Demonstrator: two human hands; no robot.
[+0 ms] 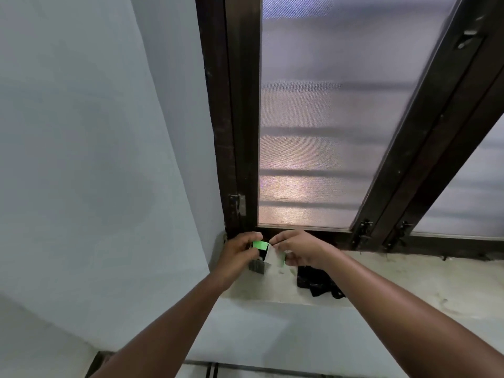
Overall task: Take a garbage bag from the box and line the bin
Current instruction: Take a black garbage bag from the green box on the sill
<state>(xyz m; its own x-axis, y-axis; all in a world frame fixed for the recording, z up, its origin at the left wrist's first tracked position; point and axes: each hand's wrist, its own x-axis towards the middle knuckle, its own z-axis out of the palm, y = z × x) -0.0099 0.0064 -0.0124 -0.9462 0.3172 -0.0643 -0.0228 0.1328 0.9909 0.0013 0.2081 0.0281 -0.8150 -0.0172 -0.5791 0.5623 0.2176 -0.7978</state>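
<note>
A small garbage bag box (262, 255) with green and white flaps stands on the window sill (395, 274) in the left corner. My left hand (237, 255) grips the box's left side, fingers over a green flap. My right hand (297, 248) pinches the white flap on the box's right side. Dark material shows inside the open top. A crumpled black garbage bag (316, 282) lies on the sill just right of the box, partly under my right forearm. No bin is in view.
A dark-framed window (313, 132) with frosted glass rises directly behind the box. A pale wall (95, 159) closes in on the left. The sill's front edge drops to a white wall below, and floor tiles (245, 371) show at the bottom.
</note>
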